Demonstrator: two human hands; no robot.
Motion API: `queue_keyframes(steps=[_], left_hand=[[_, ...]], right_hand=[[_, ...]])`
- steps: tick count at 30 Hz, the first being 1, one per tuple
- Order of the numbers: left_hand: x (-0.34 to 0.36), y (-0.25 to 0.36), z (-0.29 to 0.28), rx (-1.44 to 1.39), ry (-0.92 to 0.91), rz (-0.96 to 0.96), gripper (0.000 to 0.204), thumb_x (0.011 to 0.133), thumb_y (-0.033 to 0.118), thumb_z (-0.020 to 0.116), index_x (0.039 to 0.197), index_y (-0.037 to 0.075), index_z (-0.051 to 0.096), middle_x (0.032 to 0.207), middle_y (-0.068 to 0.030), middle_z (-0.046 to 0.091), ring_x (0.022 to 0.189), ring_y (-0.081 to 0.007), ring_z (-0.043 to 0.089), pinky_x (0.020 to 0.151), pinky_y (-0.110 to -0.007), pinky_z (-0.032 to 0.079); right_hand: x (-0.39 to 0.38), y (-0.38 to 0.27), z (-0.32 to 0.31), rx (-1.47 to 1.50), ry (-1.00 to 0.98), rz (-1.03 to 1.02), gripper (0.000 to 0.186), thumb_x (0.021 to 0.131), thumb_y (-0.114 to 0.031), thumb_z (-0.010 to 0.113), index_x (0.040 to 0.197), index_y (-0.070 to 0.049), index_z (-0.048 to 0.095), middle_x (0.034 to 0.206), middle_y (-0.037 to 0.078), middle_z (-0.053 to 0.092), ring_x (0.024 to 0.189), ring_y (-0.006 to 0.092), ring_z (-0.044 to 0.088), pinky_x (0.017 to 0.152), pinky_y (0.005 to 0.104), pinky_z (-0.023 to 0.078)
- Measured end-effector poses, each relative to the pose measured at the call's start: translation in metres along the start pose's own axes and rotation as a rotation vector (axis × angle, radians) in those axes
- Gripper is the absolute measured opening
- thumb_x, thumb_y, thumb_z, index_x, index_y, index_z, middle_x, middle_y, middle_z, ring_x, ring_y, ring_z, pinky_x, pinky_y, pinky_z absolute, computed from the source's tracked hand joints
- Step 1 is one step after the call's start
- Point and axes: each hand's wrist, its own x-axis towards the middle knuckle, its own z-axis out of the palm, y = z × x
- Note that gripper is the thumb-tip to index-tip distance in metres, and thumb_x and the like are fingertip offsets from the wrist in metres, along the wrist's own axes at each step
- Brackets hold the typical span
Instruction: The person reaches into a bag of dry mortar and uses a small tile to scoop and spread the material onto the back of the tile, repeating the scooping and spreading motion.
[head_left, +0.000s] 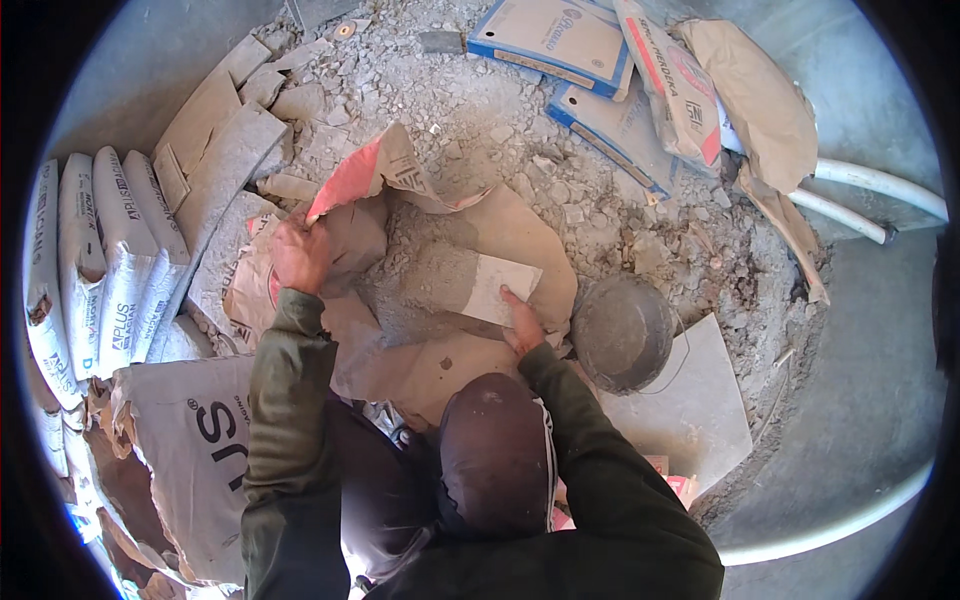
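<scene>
My left hand (302, 255) is closed on the raised edge of a torn brown paper sack (520, 230) with red patches. Grey powder (415, 255) lies heaped inside the opened sack. With its thumb on top, my right hand (522, 322) grips a flat white rectangular piece (500, 288), perhaps a bit of tile. The far end of that piece lies in or under the powder, so its full length is hidden. Just right of my right hand sits a round grey bucket (625, 335) with a thin wire handle.
Rubble (480, 120) covers the floor beyond the sack. Blue-and-white flat boxes (555, 40) and paper sacks (675, 90) lie at the far right, near white pipes (880, 190). Full bags (120, 250) stand at the left. A pale board (705, 400) lies by the bucket.
</scene>
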Motion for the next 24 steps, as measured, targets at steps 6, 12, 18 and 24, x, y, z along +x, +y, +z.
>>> queue_keyframes(steps=[6, 12, 18, 24], left_hand=[[0.019, -0.048, 0.024, 0.100, 0.054, 0.115, 0.026, 0.076, 0.017, 0.049, 0.091, 0.002, 0.065, 0.080, -0.0230, 0.062, 0.076, -0.0377, 0.060, 0.066, -0.043, 0.046], [0.037, -0.086, 0.012, 0.057, 0.055, 0.236, 0.028, 0.077, 0.018, 0.048, 0.092, 0.000, 0.063, 0.081, -0.0220, 0.062, 0.076, -0.0356, 0.060, 0.068, -0.040, 0.045], [0.036, -0.068, 0.020, 0.056, 0.015, 0.079, 0.026, 0.078, 0.020, 0.051, 0.085, -0.004, 0.060, 0.071, -0.0180, 0.059, 0.065, -0.0280, 0.056, 0.063, -0.036, 0.043], [0.041, -0.072, 0.032, 0.083, 0.047, 0.119, 0.024, 0.076, 0.018, 0.049, 0.080, -0.005, 0.057, 0.070, -0.0219, 0.057, 0.065, -0.0313, 0.055, 0.061, -0.039, 0.042]], right_hand=[[-0.006, -0.012, -0.053, 0.068, -0.045, -0.172, 0.035, 0.086, -0.019, 0.060, 0.116, -0.002, 0.055, 0.110, 0.005, 0.059, 0.097, 0.0167, 0.057, 0.086, 0.0314, 0.044], [-0.086, -0.059, -0.078, 0.172, 0.045, -0.236, 0.034, 0.087, -0.019, 0.059, 0.116, -0.001, 0.054, 0.110, 0.005, 0.059, 0.099, 0.0174, 0.057, 0.087, 0.0317, 0.044], [-0.167, -0.105, -0.160, 0.269, 0.179, -0.407, 0.037, 0.087, -0.016, 0.057, 0.121, -0.004, 0.049, 0.117, 0.007, 0.057, 0.107, 0.0200, 0.055, 0.094, 0.0354, 0.042], [-0.196, -0.099, -0.246, 0.227, 0.428, -0.561, 0.037, 0.087, -0.013, 0.057, 0.120, 0.000, 0.048, 0.115, 0.010, 0.057, 0.105, 0.0241, 0.055, 0.094, 0.0389, 0.043]])
